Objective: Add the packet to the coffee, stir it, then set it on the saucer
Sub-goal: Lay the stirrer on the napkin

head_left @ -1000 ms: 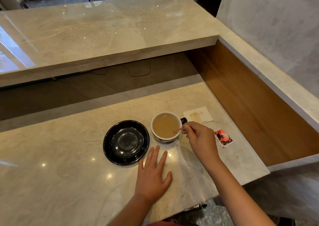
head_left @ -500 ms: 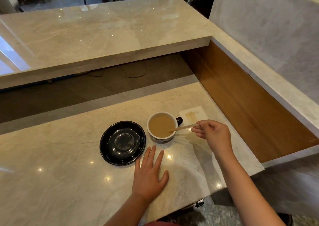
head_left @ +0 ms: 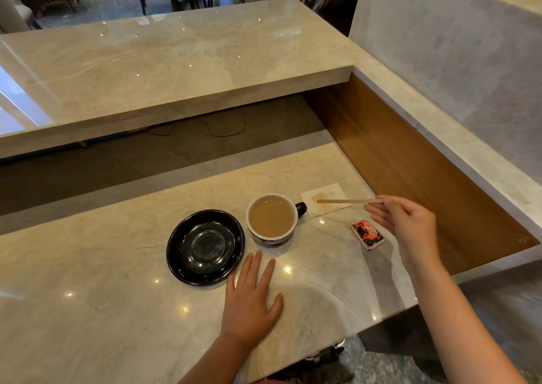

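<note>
right fingers pinch one end of a thin wooden stir stick; thumb and forefinger closed on it, remaining fingers loosely curled beneath. right hand is raised over the right part of the marble counter. stick lies near horizontal, its free end pointing left and hanging over a stained white napkin; whether the tip touches the napkin cannot be told.

left hand: flat on the counter, palm down, fingers extended and slightly spread, thumb out to the right. holding nothing. fingertips lie just in front of the gap between saucer and cup.

coffee cup: white inside, dark handle pointing right toward the napkin. filled with light brown milky coffee. stands on the counter, not on the saucer.

black saucer: glossy, bare, just left of the cup; rims look very close, contact cannot be confirmed.

red-and-white packet: lies flat on the counter, right of the cup, below the right hand and apart from both. whether it is torn open cannot be told.

napkin sits just behind and right of the cup, near the handle.
</note>
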